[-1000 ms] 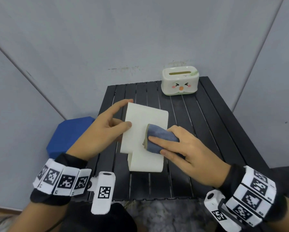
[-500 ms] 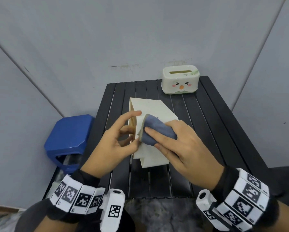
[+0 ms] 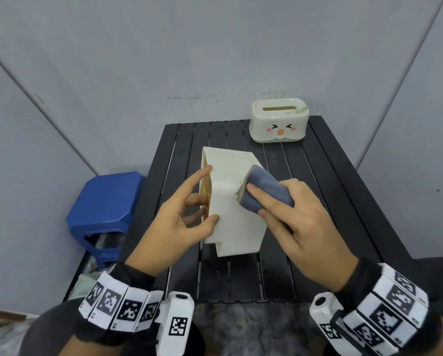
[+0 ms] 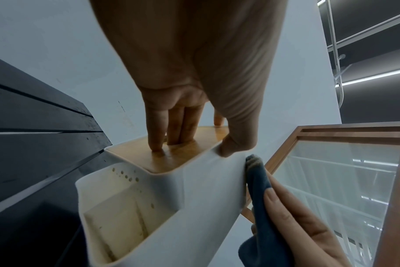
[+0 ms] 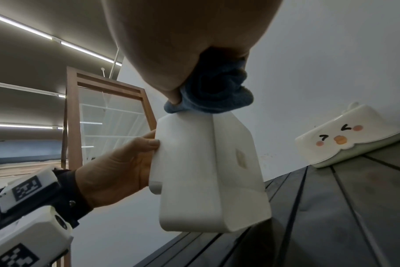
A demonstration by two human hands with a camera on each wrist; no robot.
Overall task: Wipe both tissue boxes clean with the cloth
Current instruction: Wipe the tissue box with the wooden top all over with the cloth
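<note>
1. You are now working on the plain white tissue box [image 3: 232,201], which is standing tipped up on one side near the middle of the table [image 3: 325,201]. A second ago it was lying flatter with its broad face to you; since then you have been rolling it toward the right, so a fresh speckled face is coming under the cloth.
2. Your right hand [image 3: 300,219] is holding the folded blue cloth [image 3: 265,191], fingers curled round it, and is pressing it on the box's upper right edge. It has been climbing from the middle of the face to that edge.
3. Your left hand [image 3: 179,217] is bracing the box: the thumb is pinching the near left edge while the fingers [image 4: 156,139] are pressing on the wooden lid panel, as the left wrist view shows. A second ago it was only resting along the left side.
4. This suggests one face is done and you are moving on to the next; the faces hidden from view cannot be judged.
5. The duck-faced tissue box [image 3: 279,122] is sitting untouched at the table's far right corner, well apart, so it is likely still waiting.
6. A blue stool [image 3: 105,201] is standing off the table's left edge.
</note>
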